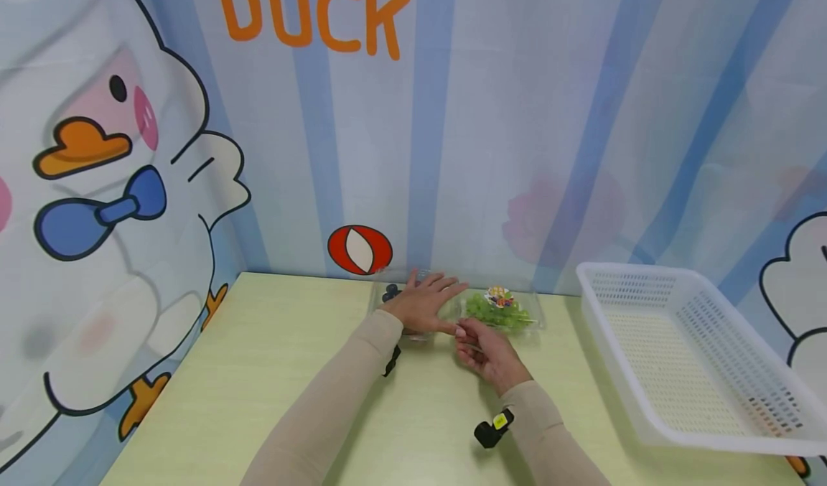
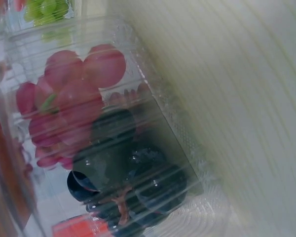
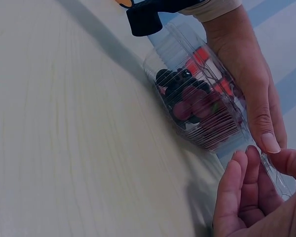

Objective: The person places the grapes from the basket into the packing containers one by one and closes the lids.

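A clear plastic fruit box (image 2: 163, 113) holds red grapes (image 2: 69, 98) and dark grapes (image 2: 153, 187). Across its top lies my left hand (image 1: 423, 306), fingers spread and fairly straight, thumb reaching toward the right hand. My right hand (image 1: 487, 353) has its fingers curled and its thumb and fingertips together at the box's clear rim (image 3: 278, 180), beside the left thumb. Green grapes (image 1: 487, 314) lie under clear plastic just right of the left hand, with a colourful sticker (image 1: 500, 297) on top. Whether both grape sections belong to one box, I cannot tell.
A white perforated plastic basket (image 1: 646, 400) stands on the right of the pale table (image 1: 278, 342). Behind the fruit hangs a blue striped cloth (image 1: 478, 148) with a duck print, close against the table's back edge. Both wrists carry small black cameras (image 1: 494, 430).
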Available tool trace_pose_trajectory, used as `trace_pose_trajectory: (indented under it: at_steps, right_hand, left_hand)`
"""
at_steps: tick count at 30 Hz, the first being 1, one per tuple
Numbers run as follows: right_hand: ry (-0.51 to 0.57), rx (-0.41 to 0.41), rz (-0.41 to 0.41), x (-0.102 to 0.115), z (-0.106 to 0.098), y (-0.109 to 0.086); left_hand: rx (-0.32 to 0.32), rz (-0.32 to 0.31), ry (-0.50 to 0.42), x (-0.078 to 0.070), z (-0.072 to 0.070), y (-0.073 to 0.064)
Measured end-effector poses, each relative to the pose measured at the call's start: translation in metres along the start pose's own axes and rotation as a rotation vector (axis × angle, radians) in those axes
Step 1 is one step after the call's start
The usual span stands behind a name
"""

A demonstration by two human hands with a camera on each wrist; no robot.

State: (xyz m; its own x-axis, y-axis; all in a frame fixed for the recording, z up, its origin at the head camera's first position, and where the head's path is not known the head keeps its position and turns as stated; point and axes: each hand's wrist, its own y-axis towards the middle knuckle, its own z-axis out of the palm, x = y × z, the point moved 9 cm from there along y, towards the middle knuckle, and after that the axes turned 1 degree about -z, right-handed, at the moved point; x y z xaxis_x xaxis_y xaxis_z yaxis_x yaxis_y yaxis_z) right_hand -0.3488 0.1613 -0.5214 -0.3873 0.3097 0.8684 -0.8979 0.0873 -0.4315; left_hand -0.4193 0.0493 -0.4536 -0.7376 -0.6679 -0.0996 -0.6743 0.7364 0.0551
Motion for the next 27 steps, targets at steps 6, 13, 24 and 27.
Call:
trace_pose_trajectory:
  at_steps: [6, 13, 24, 27]
  right_hand:
    - [-0.02, -0.004, -0.002, -0.0006, -0.0013, 0.0003]
    - [-0.014, 0.029, -0.003, -0.0017, -0.0006, -0.0001]
    - [-0.001, 0.061, 0.008, -0.0024, -0.0003, 0.0013]
    - [-0.001, 0.071, 0.01, -0.0027, -0.0002, 0.0016]
  left_hand:
    - [0.004, 0.005, 0.004, -0.0014, -0.0025, -0.0009]
    - [0.0, -0.004, -0.001, -0.0019, -0.0034, -0.0018]
    - [0.002, -0.004, -0.002, -0.0012, -0.0019, -0.0014]
    - [0.001, -0.004, -0.004, 0.0003, -0.0001, 0.0002]
